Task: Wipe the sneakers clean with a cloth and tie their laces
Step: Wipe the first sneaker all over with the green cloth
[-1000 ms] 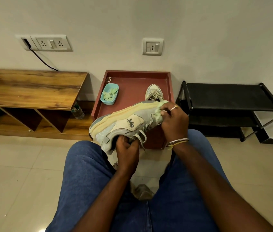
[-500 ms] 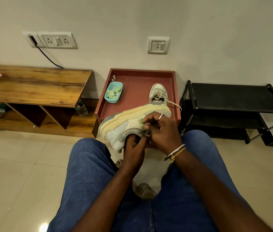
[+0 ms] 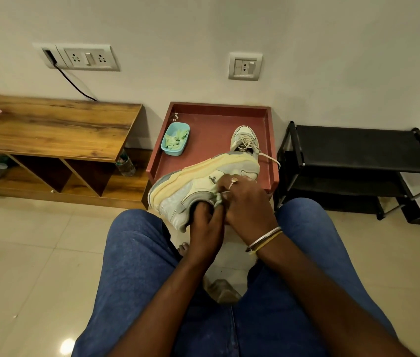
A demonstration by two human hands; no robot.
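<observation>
A pale grey and yellow sneaker (image 3: 193,184) lies on its side in the air above my knees, sole turned up and away. My left hand (image 3: 206,222) grips it from below at the opening. My right hand (image 3: 245,202) holds a small pale green cloth (image 3: 217,195) against the sneaker's side, near a dark logo. The cloth is mostly hidden under my fingers. The second sneaker (image 3: 245,139) stands upright on the red tray (image 3: 214,109), its laces loose, one lace trailing over the tray's right rim.
A blue tub (image 3: 175,139) with green cloth pieces sits on the tray's left. A wooden bench (image 3: 49,124) stands to the left, a black shoe rack (image 3: 358,155) to the right. A plastic bottle (image 3: 126,164) stands by the bench.
My right hand slid the cloth along the sneaker's side from the toe end toward the opening, close to my left hand. The sneaker stayed held on its side.
</observation>
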